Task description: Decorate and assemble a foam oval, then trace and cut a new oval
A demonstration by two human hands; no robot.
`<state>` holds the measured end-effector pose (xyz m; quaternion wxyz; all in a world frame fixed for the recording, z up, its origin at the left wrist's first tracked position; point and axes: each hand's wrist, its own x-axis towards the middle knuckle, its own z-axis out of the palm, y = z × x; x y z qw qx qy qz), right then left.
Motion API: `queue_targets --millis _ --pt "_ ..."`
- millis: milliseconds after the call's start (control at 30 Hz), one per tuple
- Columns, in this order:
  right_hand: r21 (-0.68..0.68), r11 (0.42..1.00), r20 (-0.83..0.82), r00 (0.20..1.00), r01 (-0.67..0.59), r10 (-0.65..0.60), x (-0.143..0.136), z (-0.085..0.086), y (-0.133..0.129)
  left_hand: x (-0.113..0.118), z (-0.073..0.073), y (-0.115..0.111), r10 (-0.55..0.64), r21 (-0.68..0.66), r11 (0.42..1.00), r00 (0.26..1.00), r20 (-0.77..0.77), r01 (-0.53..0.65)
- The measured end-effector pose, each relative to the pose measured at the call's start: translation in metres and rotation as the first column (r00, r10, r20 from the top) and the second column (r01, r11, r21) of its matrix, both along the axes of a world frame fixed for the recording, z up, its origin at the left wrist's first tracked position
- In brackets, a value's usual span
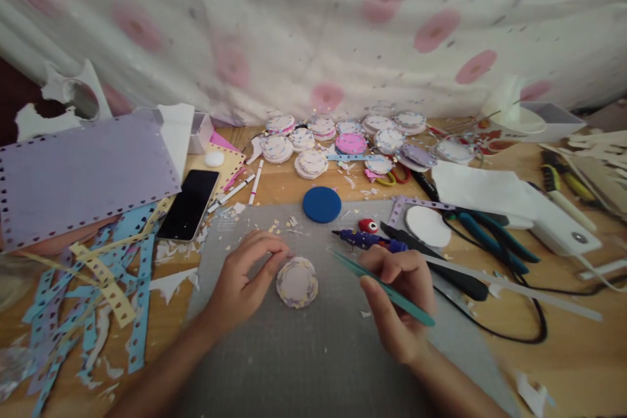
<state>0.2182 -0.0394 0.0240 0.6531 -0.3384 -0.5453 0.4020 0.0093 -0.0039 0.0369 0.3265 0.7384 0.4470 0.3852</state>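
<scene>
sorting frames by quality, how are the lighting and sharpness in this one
Head view: dim light, the grey cutting mat darkening toward the bottom edge. Head view: teal tweezers readable in outline, pale round disc soft in fine detail. Head view: flower-patterned fabric blurry, things near the side edges smeared and stretched.

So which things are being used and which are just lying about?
In use:
turquoise tweezers, in the right hand
scalloped paper disc, beside the left hand
grey cutting mat
probably purple glue gun

Seemingly lying about:
smartphone
teal-handled pliers
blue punched paper strips
</scene>
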Motion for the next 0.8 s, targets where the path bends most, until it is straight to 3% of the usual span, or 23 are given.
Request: queue_targets --millis 433,600,800 --pt "-0.014 1.000 0.024 1.000 0.013 -0.012 -0.003 -0.001 0.002 0.005 -0.009 -0.009 -0.116 -0.350 0.932 0.992 -0.054 0.090" --pt "-0.027 1.000 0.062 0.998 0.009 -0.007 -0.003 -0.003 0.003 0.004 -0.011 -0.003 -0.068 -0.305 0.951 0.996 -0.065 0.045" --pt "-0.031 1.000 0.105 0.994 0.007 -0.003 -0.006 -0.006 0.004 0.001 -0.030 0.005 0.084 -0.226 0.971 0.996 0.032 -0.074"
